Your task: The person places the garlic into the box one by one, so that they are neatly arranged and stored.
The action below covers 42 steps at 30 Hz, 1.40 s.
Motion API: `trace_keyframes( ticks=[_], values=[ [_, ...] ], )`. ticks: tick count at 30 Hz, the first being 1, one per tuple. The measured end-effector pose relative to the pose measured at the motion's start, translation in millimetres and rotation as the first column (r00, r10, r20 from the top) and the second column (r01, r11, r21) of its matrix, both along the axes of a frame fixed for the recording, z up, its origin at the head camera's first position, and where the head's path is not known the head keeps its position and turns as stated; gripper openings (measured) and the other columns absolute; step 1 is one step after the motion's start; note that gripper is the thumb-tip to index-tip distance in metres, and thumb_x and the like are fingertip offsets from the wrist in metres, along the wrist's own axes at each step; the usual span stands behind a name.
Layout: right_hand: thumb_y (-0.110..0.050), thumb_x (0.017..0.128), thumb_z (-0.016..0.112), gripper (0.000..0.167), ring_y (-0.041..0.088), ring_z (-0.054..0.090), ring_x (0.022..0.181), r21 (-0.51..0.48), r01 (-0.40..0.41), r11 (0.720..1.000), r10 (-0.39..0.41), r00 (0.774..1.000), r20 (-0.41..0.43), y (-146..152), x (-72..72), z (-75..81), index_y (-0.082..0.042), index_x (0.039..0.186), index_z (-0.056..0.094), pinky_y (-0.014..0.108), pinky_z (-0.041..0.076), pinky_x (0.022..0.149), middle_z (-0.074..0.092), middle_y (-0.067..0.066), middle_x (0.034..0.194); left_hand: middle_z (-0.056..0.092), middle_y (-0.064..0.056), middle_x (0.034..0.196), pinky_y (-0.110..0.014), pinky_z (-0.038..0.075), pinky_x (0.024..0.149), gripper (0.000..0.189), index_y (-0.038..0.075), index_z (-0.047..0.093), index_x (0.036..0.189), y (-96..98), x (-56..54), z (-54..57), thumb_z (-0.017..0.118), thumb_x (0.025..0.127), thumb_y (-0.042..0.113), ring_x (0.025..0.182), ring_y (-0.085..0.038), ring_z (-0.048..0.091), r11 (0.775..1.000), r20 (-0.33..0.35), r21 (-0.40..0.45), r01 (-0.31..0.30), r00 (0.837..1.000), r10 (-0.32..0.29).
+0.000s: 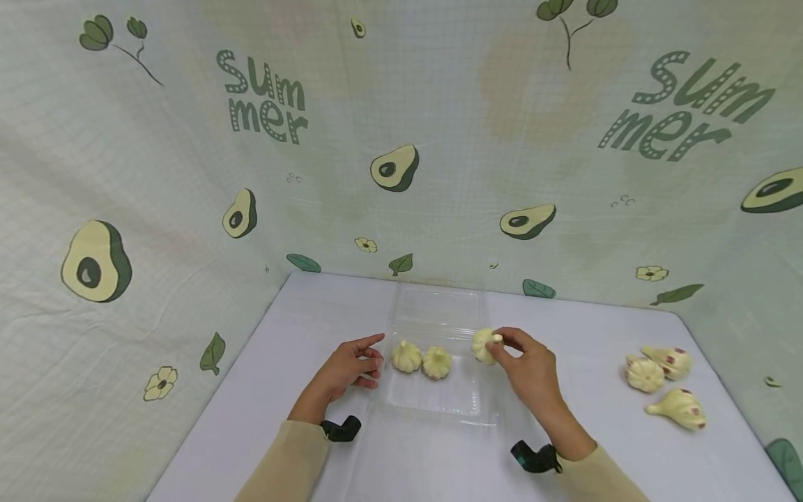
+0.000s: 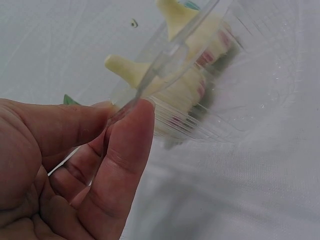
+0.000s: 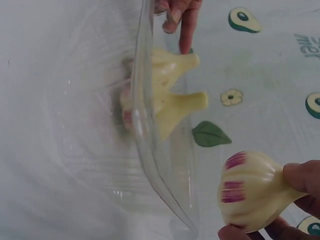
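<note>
A clear plastic container (image 1: 433, 417) with its lid (image 1: 439, 307) folded back lies on the table. Two garlic bulbs, one at the left (image 1: 406, 356) and one beside it (image 1: 436, 362), sit side by side inside it. At the container's left edge, my left hand (image 1: 353, 366) pinches the rim (image 2: 165, 60) between thumb and finger, as the left wrist view shows. My right hand (image 1: 533, 369) holds a third garlic bulb (image 3: 252, 192) by its stem, raised at the container's right side. Purple streaks mark its rounded end in the right wrist view.
Farther right on the white table (image 1: 426, 467) lie more garlic bulbs: a pair touching, one rounded (image 1: 645, 374) and one on its side (image 1: 671, 361), and another nearer (image 1: 680, 408). A printed cloth (image 1: 452, 174) hangs behind and at both sides.
</note>
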State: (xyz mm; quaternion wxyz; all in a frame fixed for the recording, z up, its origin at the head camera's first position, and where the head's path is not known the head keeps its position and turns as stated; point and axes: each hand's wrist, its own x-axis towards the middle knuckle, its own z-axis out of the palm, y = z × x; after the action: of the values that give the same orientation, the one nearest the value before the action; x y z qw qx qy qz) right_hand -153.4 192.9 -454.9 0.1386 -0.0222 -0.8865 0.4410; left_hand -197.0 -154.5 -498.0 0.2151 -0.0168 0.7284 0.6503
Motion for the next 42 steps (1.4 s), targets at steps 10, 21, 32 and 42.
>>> trace_keyframes(
  ticks=[10,21,32,42],
  values=[
    [-0.012,0.093,0.082,0.022,0.037,0.076,0.107,-0.04,-0.078,0.996,0.077,0.997,-0.024,-13,-1.0,-9.6,-0.007,0.114,0.078,0.031,0.065,0.075,0.078,0.016,0.115,0.061,-0.009,0.11,-0.033,0.066,0.068,0.065,0.013,0.048,0.16,-1.2,-0.6,-2.0,0.068,0.1,-0.002,0.08,-0.016,0.066,1.0,-0.008,0.009,0.012,1.0,-0.012],
    [-0.015,0.091,0.083,0.022,0.04,0.07,0.114,0.092,-0.094,0.991,0.098,0.995,-0.033,-19,-0.7,-20.4,-0.009,0.112,0.079,0.058,0.059,0.094,0.076,0.015,0.118,0.061,-0.009,0.109,-0.032,0.066,0.068,0.065,0.013,0.047,0.16,-1.4,-1.3,-2.5,0.068,0.1,-0.001,0.08,-0.016,0.066,1.0,-0.004,0.016,0.013,1.0,-0.013],
    [-0.013,0.087,0.087,0.018,0.039,0.059,0.121,0.169,-0.125,0.978,0.136,0.989,-0.054,-26,-4.9,-39.8,-0.007,0.103,0.079,0.057,0.053,0.099,0.072,0.017,0.125,0.061,-0.009,0.109,-0.033,0.066,0.067,0.064,0.013,0.049,0.159,-0.9,-1.1,-3.2,0.069,0.1,-0.001,0.079,-0.016,0.066,1.0,-0.003,0.004,0.01,1.0,-0.01],
    [-0.009,0.081,0.091,0.018,0.044,0.058,0.117,0.26,-0.106,0.96,0.143,0.981,-0.128,-29,-11.7,-54.5,-0.007,0.095,0.078,0.058,0.052,0.099,0.071,0.021,0.123,0.061,-0.009,0.108,-0.032,0.065,0.067,0.064,0.013,0.048,0.16,0.6,-0.8,-0.2,0.068,0.1,-0.002,0.079,-0.015,0.066,1.0,0.004,0.008,0.009,1.0,-0.009]
  ],
)
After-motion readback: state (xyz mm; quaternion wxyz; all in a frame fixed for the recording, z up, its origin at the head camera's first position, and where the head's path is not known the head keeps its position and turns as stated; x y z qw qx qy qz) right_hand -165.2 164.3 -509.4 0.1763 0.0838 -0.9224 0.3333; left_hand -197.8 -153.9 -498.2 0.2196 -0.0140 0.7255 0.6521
